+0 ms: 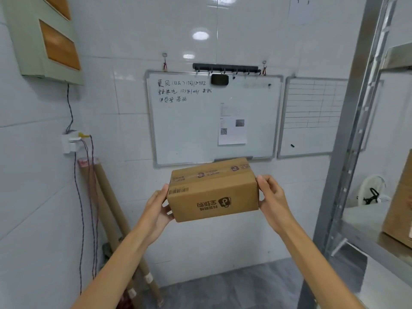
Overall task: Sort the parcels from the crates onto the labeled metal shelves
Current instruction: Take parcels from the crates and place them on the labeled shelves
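I hold a brown cardboard parcel (213,190) in the air at chest height, in front of a tiled wall. Its printed logo faces me upside down, and a barcode sits near its left edge. My left hand (159,207) grips the parcel's left end, fingers curled under it. My right hand (270,198) grips the right end, thumb on top. The metal shelf unit (354,134) stands to the right, its grey upright post close to my right arm. Another brown box (399,206) rests on one of its shelves. No crate is in view.
A whiteboard (214,121) with handwriting hangs on the wall straight ahead, a gridded board (312,117) beside it. Cardboard tubes (111,210) lean in the left corner below a wall socket with dangling cables. A white fan (372,190) sits behind the shelf. Grey floor lies below.
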